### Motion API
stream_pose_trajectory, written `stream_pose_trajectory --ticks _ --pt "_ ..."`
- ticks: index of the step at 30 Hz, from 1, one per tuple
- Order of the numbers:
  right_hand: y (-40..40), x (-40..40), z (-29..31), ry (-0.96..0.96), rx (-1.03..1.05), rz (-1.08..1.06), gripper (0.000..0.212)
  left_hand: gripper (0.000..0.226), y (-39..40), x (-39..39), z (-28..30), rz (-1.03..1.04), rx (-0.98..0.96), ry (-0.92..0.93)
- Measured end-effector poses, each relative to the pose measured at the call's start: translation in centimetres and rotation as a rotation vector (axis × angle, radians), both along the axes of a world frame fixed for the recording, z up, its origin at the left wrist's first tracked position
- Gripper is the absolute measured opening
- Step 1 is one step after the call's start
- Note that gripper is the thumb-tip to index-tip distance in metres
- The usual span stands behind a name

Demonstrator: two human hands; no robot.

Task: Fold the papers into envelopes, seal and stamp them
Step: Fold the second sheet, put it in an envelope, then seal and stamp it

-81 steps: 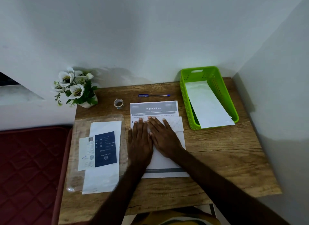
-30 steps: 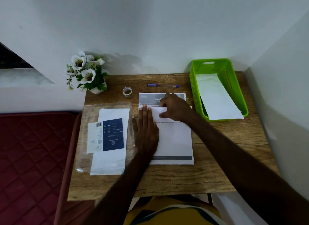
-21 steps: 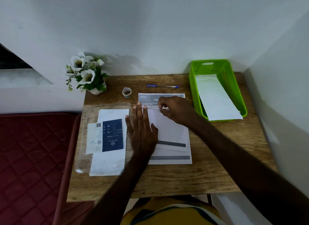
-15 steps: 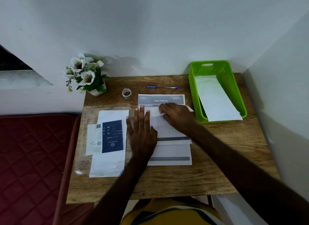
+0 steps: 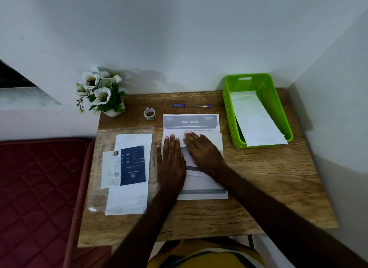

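Both hands lie flat, fingers straight: the left hand [image 5: 172, 164] and right hand [image 5: 203, 151] press the folded paper [image 5: 201, 137], maybe an envelope, mid-table [image 5: 268, 178].

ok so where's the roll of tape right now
In the head view the roll of tape stands on the wooden table near its far edge, between the flower pot on its left and the blue pen on its right.
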State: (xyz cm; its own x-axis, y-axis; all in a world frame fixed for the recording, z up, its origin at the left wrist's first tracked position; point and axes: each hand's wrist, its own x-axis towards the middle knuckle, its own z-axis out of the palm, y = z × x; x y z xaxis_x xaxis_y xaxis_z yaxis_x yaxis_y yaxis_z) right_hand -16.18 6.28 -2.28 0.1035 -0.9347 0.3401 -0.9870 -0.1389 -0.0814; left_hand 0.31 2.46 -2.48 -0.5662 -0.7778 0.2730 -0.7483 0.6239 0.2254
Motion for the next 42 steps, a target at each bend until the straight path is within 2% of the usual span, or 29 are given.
stream_pose_trajectory --ticks 11,16,24,30,37,42 --pt "0.8 -1.4 -0.1 -0.057 0.126 0.083 0.050 0.055 0.5 0.0 -0.2 0.008 0.084 -0.052" --pt "0.2 -1.0 0.9 -0.106 0.103 0.049 0.051 0.058 0.6 -0.1 -0.3 -0.011 0.096 -0.078" --pt "-1.6 1.8 0.8 -0.179 0.203 -0.102 0.051 0.055 0.7 -0.3 -1.1 0.004 0.133 -0.080" --pt "-0.3 0.4 0.6 -0.198 0.222 -0.219 0.055 0.057 0.7 -0.3 -0.5 0.019 0.138 -0.063" --pt "1.8 -1.2 1.5 -0.283 0.267 -0.480 0.062 0.060 0.9 -0.3 -0.3 0.022 0.164 -0.009" --pt "0.6 -1.1 3.3 -0.302 0.260 -0.526 0.057 0.060 0.8 -0.3 -0.4 0.026 0.184 -0.021"
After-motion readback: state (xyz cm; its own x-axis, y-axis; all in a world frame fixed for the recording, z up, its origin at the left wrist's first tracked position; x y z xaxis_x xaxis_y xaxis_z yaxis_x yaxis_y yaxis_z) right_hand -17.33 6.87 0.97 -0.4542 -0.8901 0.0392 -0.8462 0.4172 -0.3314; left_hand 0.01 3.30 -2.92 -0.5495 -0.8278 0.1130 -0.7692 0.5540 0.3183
